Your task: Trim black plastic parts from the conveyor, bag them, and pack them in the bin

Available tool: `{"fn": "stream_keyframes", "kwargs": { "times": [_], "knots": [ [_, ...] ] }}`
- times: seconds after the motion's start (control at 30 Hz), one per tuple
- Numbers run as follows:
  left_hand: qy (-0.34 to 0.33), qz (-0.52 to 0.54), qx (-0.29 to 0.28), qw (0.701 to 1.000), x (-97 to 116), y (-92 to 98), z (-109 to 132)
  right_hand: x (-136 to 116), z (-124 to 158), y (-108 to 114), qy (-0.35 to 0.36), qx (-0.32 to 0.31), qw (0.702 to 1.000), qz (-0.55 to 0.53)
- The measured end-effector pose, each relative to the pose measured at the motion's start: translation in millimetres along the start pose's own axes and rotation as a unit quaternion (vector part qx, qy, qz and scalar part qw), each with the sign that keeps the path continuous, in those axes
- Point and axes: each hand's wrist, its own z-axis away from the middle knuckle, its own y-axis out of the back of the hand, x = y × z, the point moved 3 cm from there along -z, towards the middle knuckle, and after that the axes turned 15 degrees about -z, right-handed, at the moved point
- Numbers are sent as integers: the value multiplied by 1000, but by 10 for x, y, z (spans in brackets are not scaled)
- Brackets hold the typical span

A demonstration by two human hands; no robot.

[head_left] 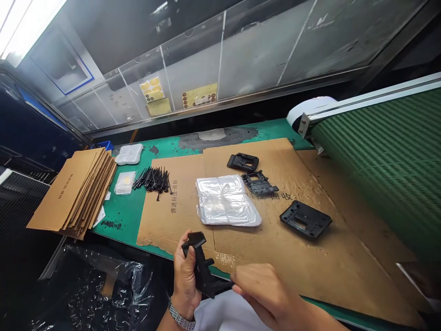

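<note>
My left hand [185, 273] is wrapped round a black plastic part [203, 266], thumb on its near face, holding it tilted over the table's front edge. My right hand [262, 289] is closed beside the part's lower end. Its fingertips pinch something dark that reaches toward the part; whether it is a separate piece is hidden. Beyond the hands lies a stack of clear plastic bags [225, 202]. To its right rest a black plate [306, 219], a black frame [259, 183] and a black housing [243, 161].
Cardboard sheets [248, 257] cover the green table [127, 209]. Black pins [153, 179] lie piled left of the bags, near small clear packets [124, 182] and a cardboard stack [74, 188]. A green conveyor belt [386, 151] runs along the right. A clear plastic bag [113, 294] hangs below left.
</note>
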Motion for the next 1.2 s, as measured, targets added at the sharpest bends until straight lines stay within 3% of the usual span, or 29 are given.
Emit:
{"fn": "stream_keyframes", "kwargs": {
  "times": [0.1,0.3,0.37,0.43,0.5,0.57,0.63,0.77,0.87,0.93,1.03,1.13,1.2],
  "knots": [
    [-34,-8,0,999,-46,13,-6,63,-79,31,-81,56,995,6],
    [-57,-32,3,998,-96,38,33,162,-106,-50,-175,56,983,8],
    [-25,-7,-35,999,-116,37,35,281,-70,-58,-222,61,972,37],
    [41,53,-121,990,-139,15,46,465,13,-66,-270,68,957,78],
    [115,135,-200,964,-141,-3,81,695,180,-81,-319,78,937,118],
    [168,207,-226,937,-122,2,122,935,450,-107,-360,81,917,153],
    [191,245,-216,925,-104,18,157,1142,799,-135,-374,73,903,199],
    [216,254,-174,927,-127,44,201,1367,1456,-128,-336,76,887,307],
    [229,258,-144,927,-152,53,221,1371,1610,-51,-339,107,863,358],
    [240,263,-143,923,-151,40,239,1279,1474,15,-343,154,863,339],
    [254,235,-140,928,-149,17,261,1014,990,66,-317,215,911,154],
    [265,178,-154,935,-194,4,245,694,405,28,-308,182,932,-66],
    [289,154,-192,925,-279,2,205,522,91,-27,-292,120,935,-158]
  ]
}}
